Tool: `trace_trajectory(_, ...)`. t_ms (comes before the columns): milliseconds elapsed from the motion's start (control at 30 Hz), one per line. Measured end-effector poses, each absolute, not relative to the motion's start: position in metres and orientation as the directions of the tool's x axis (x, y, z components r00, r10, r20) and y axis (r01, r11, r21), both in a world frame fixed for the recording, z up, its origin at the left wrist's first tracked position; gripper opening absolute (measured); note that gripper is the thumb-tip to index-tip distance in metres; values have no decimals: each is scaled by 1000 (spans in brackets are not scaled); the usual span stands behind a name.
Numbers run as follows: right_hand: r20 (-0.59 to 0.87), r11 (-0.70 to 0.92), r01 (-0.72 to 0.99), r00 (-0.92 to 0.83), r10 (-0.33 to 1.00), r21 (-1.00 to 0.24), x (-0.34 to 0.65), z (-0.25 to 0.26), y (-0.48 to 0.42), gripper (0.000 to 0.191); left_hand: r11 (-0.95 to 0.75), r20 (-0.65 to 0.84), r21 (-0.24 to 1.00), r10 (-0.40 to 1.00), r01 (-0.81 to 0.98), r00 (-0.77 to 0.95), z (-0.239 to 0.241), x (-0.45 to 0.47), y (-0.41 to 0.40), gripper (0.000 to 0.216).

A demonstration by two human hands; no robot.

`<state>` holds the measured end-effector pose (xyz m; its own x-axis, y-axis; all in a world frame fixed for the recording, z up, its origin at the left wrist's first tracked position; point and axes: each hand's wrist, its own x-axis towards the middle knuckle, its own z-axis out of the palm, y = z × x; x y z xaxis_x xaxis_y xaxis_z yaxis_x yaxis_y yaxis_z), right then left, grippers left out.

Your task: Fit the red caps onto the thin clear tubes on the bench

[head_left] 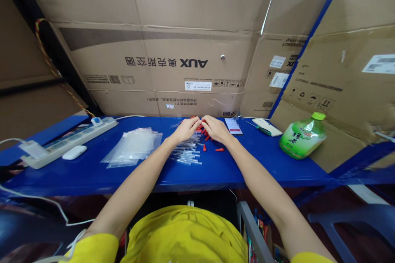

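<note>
My left hand (186, 128) and my right hand (217, 128) meet at the back middle of the blue shelf (92, 172), fingers curled together over a cluster of small red caps (206, 133). What the fingertips pinch is too small to make out. A row of clear plastic tubes (187, 153) lies just in front of my left hand. Two loose red caps (219, 149) rest to the right of the tubes.
A stack of clear plastic bags (134, 151) lies left of the tubes. Further left are a white power strip (69, 139) and a white earbud case (74, 152). A phone (233, 126), a pen (262, 130) and a tilted green bottle (302, 136) sit to the right. Cardboard boxes (173, 49) wall the back.
</note>
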<state>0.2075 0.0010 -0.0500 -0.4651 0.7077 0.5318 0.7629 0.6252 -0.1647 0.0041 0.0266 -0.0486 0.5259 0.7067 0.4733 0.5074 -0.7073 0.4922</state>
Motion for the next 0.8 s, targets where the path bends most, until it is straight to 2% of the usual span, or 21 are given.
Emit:
trace_trajectory(133,547,618,781,-479,687,-92,209,-49,1,28,-608,390,698,766,379,511,-50,6,28,42)
trace_trajectory(233,543,609,793,-506,670,-11,205,-50,1,30,-515,306,775,813,367,495,-53,6,28,46)
trace_trajectory(333,513,585,810,-513,688,25,200,-51,0,27,-485,279,785,832,385,479,-54,6,27,47)
trace_trajectory(433,505,531,848,-461,730,7,195,-52,-1,21,-512,317,781,818,357,480,-54,10,24,47)
trace_trajectory(633,494,422,906,-360,792,-15,186,-51,-3,18,-591,379,716,776,371,505,-49,16,19,47)
trace_trajectory(800,468,395,918,-335,818,-33,183,-50,-3,19,-627,389,656,758,420,524,-47,15,22,46)
